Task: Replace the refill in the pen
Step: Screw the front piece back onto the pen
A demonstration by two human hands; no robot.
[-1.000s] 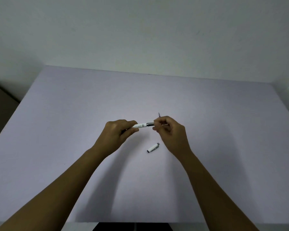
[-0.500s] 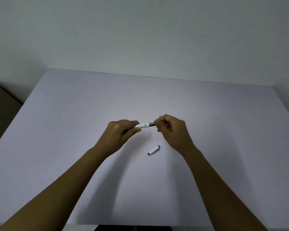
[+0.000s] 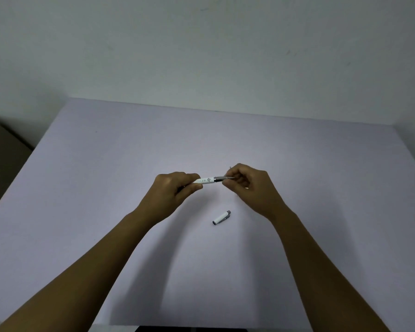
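Pen body (image 3: pixel 207 180), one: white barrel with a metal collar at its 3 o'clock end, held level above the middle of the table. A small grey emblem and a short line of print sit on the barrel near the collar; both are too small to read.

Pen cap (image 3: pixel 221 218), one: white with a grey end and clip, lying flat on the table at 5 o'clock from the barrel, apart from both my hands, its open dark end towards 8 o'clock.

Refill: I cannot count it apart. Only a thin metal tip shows past the collar, running into my right fingers.

Hands, two. My left hand (image 3: pixel 171 190) is clenched around the 9 o'clock end of the barrel, thumb and forefinger pinching it. My right hand (image 3: pixel 248 185) is closed at the 3 o'clock end, fingertips pinching the thin tip.

Table (image 3: pixel 106 188), one: pale lilac top, plain.

Wall (image 3: pixel 201 49), one: pale and unmarked, at 12 o'clock behind the table.
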